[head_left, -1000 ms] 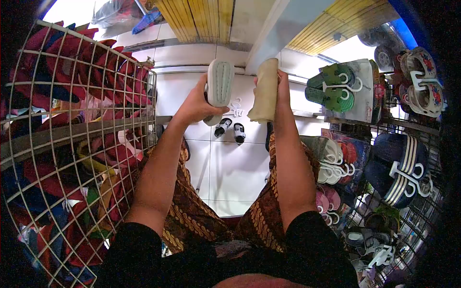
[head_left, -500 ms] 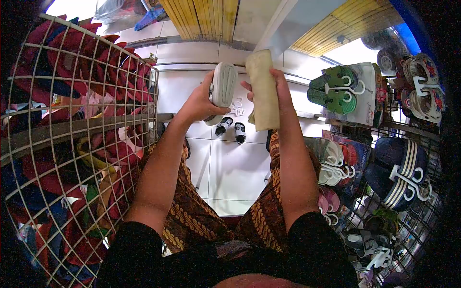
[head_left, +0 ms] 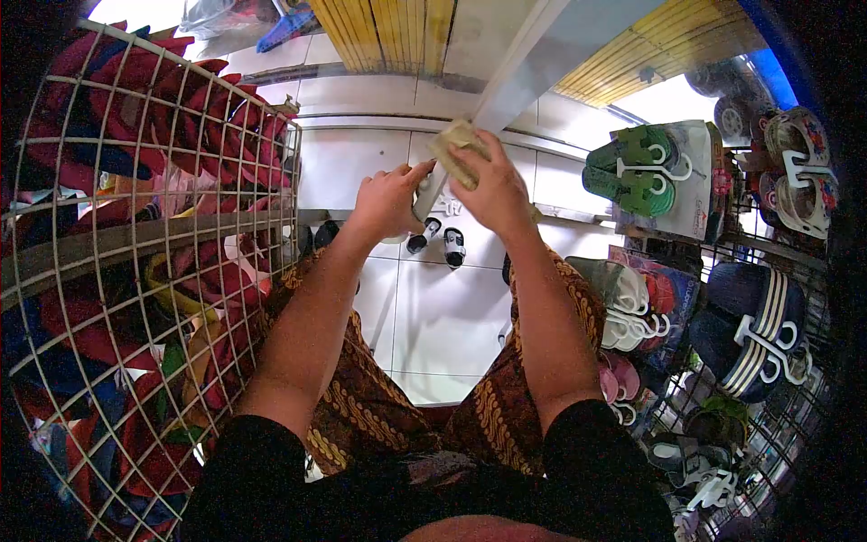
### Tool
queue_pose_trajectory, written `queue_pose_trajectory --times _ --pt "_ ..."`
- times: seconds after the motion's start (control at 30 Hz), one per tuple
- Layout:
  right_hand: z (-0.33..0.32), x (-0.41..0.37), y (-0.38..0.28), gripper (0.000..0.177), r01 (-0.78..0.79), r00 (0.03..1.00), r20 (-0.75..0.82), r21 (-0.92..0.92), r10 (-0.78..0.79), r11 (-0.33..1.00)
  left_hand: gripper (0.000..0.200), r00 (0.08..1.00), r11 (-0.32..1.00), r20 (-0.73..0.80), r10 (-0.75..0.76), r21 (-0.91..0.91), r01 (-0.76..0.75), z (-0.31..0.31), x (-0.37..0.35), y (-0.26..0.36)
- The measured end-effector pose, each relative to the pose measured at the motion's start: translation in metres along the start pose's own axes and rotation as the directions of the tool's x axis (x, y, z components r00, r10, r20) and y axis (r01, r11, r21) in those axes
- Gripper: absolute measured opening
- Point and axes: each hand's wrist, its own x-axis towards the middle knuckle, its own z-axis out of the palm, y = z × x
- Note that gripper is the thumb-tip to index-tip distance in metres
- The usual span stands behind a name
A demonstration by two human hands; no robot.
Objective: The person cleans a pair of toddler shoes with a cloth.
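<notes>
My left hand (head_left: pixel 388 203) grips a shoe with a pale white sole (head_left: pixel 430 193), its fingers wrapped round the side. Most of the shoe is hidden behind both hands. A folded beige cloth (head_left: pixel 456 144) is bunched in my right hand (head_left: pixel 495 188), close against the upper end of the shoe. Below the hands, a pair of small black-and-white sandals, the left one (head_left: pixel 424 235) and the right one (head_left: pixel 453 247), rests on the white tiled floor. White plastic hangers (head_left: pixel 449 208) lie just beyond them, partly covered by the right hand.
A wire-grid rack (head_left: pixel 149 217) packed with red and dark footwear stands at my left. On the right hang green sandals (head_left: pixel 637 167), navy striped slides (head_left: pixel 745 316) and other footwear on white hangers. Across the front runs a glass panel with a pale frame (head_left: pixel 560 68).
My right hand has moved left and turned, bringing the cloth from hanging apart to against the shoe. The shoe has tilted in my left hand, its sole now less exposed.
</notes>
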Motion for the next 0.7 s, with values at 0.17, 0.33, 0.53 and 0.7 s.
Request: queue_pose_trajectory --times 0.17,0.33,0.53,0.7 --pt "0.004 -0.008 -0.013 0.049 -0.012 0.999 0.032 0.058 0.010 0.998 0.091 1.000 1.000 0.006 -0.006 0.013 0.006 0.009 0.002 -0.006" --pt "-0.001 -0.006 -0.016 0.047 0.029 0.999 0.030 0.110 -0.032 0.994 0.090 1.000 1.000 -0.003 -0.008 0.003 0.008 0.005 0.003 -0.006" --pt "0.000 -0.002 -0.007 0.049 -0.050 0.996 -0.069 0.024 0.051 0.998 0.090 0.997 0.995 -0.036 0.065 -0.070 -0.067 0.002 0.001 0.001" --pt "0.009 -0.005 -0.003 0.047 0.025 0.999 -0.037 0.090 -0.022 0.996 0.099 0.999 0.999 0.047 0.001 -0.054 0.001 0.006 0.007 -0.006"
